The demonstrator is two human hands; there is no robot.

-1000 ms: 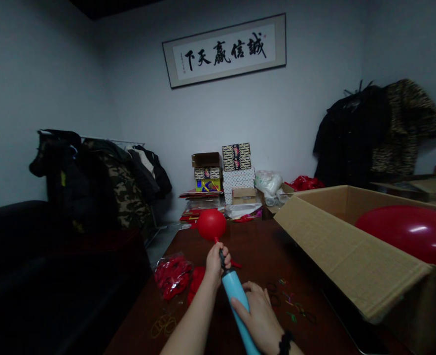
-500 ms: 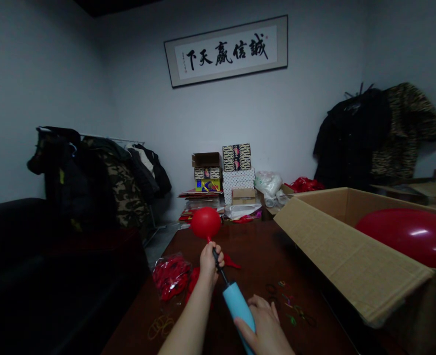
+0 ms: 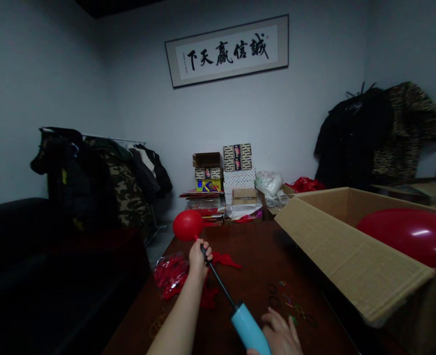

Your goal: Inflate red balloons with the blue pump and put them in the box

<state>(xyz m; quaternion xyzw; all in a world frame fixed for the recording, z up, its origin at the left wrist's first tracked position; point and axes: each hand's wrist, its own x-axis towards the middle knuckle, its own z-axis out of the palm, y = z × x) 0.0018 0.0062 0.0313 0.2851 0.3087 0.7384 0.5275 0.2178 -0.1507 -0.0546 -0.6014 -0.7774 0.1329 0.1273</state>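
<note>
My left hand [image 3: 199, 256] is closed round the nozzle end of a hand pump, pinching the neck of a small, partly filled red balloon [image 3: 187, 225] above it. The pump's thin black rod [image 3: 220, 283] is drawn out long, running down to its blue barrel [image 3: 249, 333]. My right hand [image 3: 280, 336] grips that barrel at the bottom edge of the view, fingers partly showing. Both hands are over a dark brown table [image 3: 255, 256].
A bag of flat red balloons [image 3: 171, 275] and loose red ones lie left of the pump; small rubber bands [image 3: 280, 296] are scattered to the right. A big cardboard box [image 3: 354, 246] holds a large red balloon [image 3: 412, 236]. Stacked boxes [image 3: 236, 170] and coats stand behind.
The blue barrel has been pulled back toward me, drawing the rod out. My left hand and the balloon shifted left, and the balloon looks a little smaller.
</note>
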